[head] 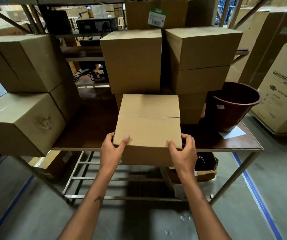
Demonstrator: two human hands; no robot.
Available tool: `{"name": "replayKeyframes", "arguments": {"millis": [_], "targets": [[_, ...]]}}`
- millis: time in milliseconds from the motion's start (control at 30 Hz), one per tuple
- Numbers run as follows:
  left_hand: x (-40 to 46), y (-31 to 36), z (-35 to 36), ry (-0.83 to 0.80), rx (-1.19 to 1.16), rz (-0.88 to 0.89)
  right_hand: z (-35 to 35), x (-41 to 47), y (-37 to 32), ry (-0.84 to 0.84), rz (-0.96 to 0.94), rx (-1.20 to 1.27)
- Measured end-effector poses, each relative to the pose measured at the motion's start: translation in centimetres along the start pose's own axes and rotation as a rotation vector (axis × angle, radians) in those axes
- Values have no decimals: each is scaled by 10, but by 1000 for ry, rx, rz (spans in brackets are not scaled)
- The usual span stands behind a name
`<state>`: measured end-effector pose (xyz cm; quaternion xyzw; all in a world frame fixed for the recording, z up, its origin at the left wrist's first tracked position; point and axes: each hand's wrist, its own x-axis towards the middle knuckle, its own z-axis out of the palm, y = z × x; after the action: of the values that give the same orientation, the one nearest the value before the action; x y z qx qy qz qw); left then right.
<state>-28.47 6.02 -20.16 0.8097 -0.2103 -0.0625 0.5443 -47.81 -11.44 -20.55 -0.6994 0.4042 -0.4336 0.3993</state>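
Both hands, the left hand [112, 149] and right hand [182, 150], grip the stiff cardboard box [148, 125] at its near corners; it looks light.

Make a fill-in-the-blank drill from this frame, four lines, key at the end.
1. The left hand and right hand grip the box at its near ____.
2. The top flaps of the box are ____.
3. The brown bucket stands to the ____ of the box.
4. The carton at far right is printed "____ MACHIN", cut off by the frame edge.
Missing words: corners; closed; right; WASHING.
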Motion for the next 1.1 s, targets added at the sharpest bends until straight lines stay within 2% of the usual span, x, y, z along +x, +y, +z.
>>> {"name": "replayKeyframes", "arguments": {"millis": [133,367,633,767,1000,1100], "targets": [[-28,-1,-5,-44,-117,37,-5,-13,14,68,-86,58],[-46,-26,2,32,-183,70,-11,-19,24,46,-214,62],[-41,-57,22,18,-74,47,-11,-33,57,-124,-90,-11],[-38,-80,37,-18,-14,-42,-10,-36,75,-200,20,-52],[-32,-82,48,-44,113,-61,-4,-26,78,-241,43,-253],[-25,-76,48,-102,139,-58,-3,-19,73,-215,46,-327]]}}
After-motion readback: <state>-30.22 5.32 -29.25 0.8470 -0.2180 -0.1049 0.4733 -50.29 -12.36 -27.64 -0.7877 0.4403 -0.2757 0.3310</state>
